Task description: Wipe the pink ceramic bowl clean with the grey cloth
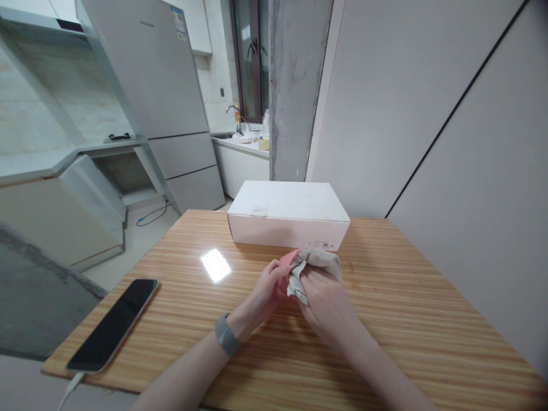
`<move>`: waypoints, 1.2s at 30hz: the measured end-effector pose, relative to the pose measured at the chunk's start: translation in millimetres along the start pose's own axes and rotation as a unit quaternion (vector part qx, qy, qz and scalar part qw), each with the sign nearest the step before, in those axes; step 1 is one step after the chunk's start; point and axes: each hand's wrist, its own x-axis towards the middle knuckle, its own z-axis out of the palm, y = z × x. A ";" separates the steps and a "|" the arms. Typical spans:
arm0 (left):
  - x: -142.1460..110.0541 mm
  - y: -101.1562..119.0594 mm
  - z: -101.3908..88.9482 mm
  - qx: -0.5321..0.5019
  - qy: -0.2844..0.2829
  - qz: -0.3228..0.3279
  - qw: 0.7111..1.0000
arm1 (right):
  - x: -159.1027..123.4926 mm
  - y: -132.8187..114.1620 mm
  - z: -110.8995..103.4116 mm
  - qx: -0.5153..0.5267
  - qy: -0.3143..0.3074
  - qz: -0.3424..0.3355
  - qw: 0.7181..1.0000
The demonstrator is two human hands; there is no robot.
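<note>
Both of my hands meet over the wooden table (406, 319), just in front of a closed white box (287, 214). My right hand (327, 305) is closed around a bunched beige-grey cloth (317, 261), most likely a sock. My left hand (266, 290) pinches the pink part (287, 264) of the same cloth from the left side. A grey band (226, 335) sits on my left wrist. The cloth is held a little above the tabletop, close to the box's front face.
A dark phone (113, 322) with a white cable lies near the table's left front corner. Behind the table stand a grey fridge (165, 85), a concrete pillar (295, 85) and a counter with a sink tap (233, 111). A white wall runs along the right.
</note>
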 end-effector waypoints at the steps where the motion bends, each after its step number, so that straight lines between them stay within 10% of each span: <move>1: -0.9 0.9 2.7 -0.014 0.000 0.015 1.000 | 0.5 1.0 -0.5 0.002 0.007 0.000 1.000; 7: -2.3 4.3 5.5 -0.046 -0.074 -0.015 0.996 | -1.7 1.1 -12.4 0.013 -0.031 -0.058 0.998; 15: -1.0 10.7 -0.7 0.154 0.020 0.005 0.988 | -3.2 -3.3 -12.1 0.041 -0.091 -0.070 0.992; 27: 2.6 0.1 0.8 0.157 0.136 0.122 0.971 | -1.8 7.4 8.5 0.141 0.068 0.063 0.986; 31: 2.5 6.6 -2.7 0.165 0.164 0.152 0.961 | -3.4 19.8 10.9 0.390 0.139 0.194 0.889; 36: 4.5 14.3 -5.9 0.043 0.201 0.114 0.972 | 0.0 41.0 4.3 0.606 0.285 0.373 0.642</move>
